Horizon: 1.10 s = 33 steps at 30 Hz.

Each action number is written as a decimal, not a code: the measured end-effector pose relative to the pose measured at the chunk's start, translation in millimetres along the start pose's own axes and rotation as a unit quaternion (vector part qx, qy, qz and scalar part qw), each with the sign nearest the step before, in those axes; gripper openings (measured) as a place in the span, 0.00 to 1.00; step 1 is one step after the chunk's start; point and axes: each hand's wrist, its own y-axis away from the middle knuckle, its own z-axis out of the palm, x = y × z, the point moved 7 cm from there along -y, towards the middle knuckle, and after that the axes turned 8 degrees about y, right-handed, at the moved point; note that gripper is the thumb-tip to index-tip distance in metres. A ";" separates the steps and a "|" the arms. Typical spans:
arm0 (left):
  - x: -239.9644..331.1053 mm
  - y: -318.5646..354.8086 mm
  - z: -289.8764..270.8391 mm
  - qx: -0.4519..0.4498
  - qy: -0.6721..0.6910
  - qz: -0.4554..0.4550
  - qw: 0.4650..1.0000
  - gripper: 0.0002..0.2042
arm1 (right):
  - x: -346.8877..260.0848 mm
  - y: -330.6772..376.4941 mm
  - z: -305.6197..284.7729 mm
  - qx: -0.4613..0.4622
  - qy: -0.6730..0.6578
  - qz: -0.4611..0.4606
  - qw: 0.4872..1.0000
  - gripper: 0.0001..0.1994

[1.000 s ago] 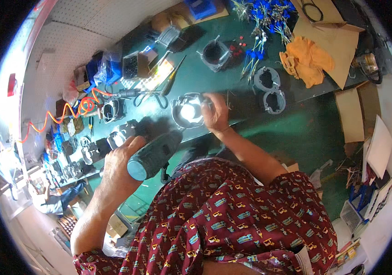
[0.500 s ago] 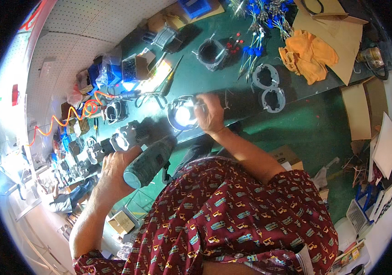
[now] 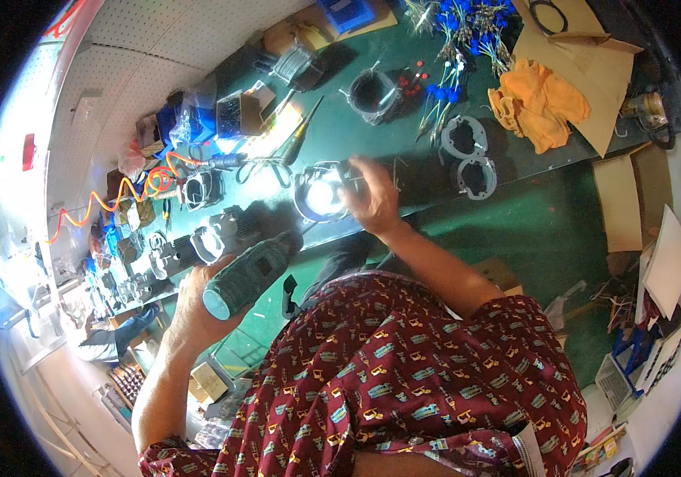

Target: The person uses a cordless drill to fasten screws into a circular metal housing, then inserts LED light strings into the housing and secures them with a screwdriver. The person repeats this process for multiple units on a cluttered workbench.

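My left hand [image 3: 196, 304] is wrapped round a dark grey-green power driver [image 3: 253, 274] with a pale teal end cap. The driver points up and right, its front end just short of a round metal housing [image 3: 299, 199]. That housing sits near the bench's front edge, its inside brightly lit. At the housing's right side is my right hand [image 3: 376, 203], fingers and thumb apart. The thumb tip lies at the housing's rim; whether it presses on it I cannot tell. Left of the housing lies a finned motor body [image 3: 233, 230].
Two grey rings [image 3: 476, 176] lie right on the green bench [image 3: 332, 127]. Another round housing [image 3: 371, 95], blue-capped wires [image 3: 444, 91] and an orange cloth [image 3: 543, 103] sit farther back. An orange coiled hose [image 3: 122, 195] and more motor parts line the left.
My left hand has drawn the driver slightly left and down, away from the round housing. The fingers of my right hand have spread and shifted a little right off the rim.
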 end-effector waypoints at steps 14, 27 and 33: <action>-22.6 6.8 -1.7 0.025 0.040 0.010 0.999 0.10 | -65.2 5.9 73.0 -0.535 0.232 -0.128 0.802 0.09; -38.8 19.1 -13.3 0.036 0.150 0.029 0.988 0.15 | -57.0 -5.3 93.3 -0.545 0.202 -0.095 0.808 0.09; -86.4 44.8 -8.1 0.093 0.299 0.005 0.950 0.16 | -61.6 -28.5 80.6 -0.479 0.181 -0.071 0.856 0.06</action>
